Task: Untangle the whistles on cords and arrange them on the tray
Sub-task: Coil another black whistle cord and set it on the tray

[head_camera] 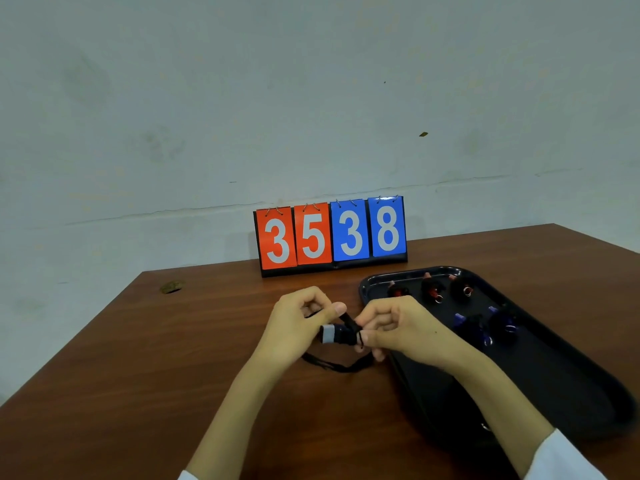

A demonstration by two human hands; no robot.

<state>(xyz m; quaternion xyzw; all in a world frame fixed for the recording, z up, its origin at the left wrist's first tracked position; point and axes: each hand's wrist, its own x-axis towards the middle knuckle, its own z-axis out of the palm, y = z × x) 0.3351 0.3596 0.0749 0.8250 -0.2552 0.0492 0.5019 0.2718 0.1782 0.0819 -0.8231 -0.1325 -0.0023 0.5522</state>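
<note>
Tray (pixel 561 382): black, glossy, oblong with rounded corners and a raised rim, lying along the right side of the tabletop (pixel 173 358).
- Far row: three red whistles (pixel 432 289), dark-bodied, each wrapped in its cord, two showing a small metal ring.
- Next row: two blue whistles (pixel 502 322), likewise bundled, with metal rings.
- The near half of the tray is bare black surface.

Grey-tipped whistle (pixel 334 334): dark body, pale grey mouthpiece, held above the tabletop just beside the tray's left rim, between both hands.

Black cord (pixel 332 365): thin and braided, bunched at the whistle, with a loop sagging to the wood below.

Left hand (pixel 298 323): fingers curled, thumb out, gripping the grey-tipped whistle at its mouthpiece end.

Right hand (pixel 398 327): fingers curled tight, pinching the black cord at the whistle's body. A white sleeve (pixel 568 459) shows at the wrist.

Tabletop: reddish-brown wood grain, smooth.

Flip scoreboard (pixel 330 237): at the far edge, two orange-red cards reading 35 and two blue cards reading 38, ring-bound on a black base.
</note>
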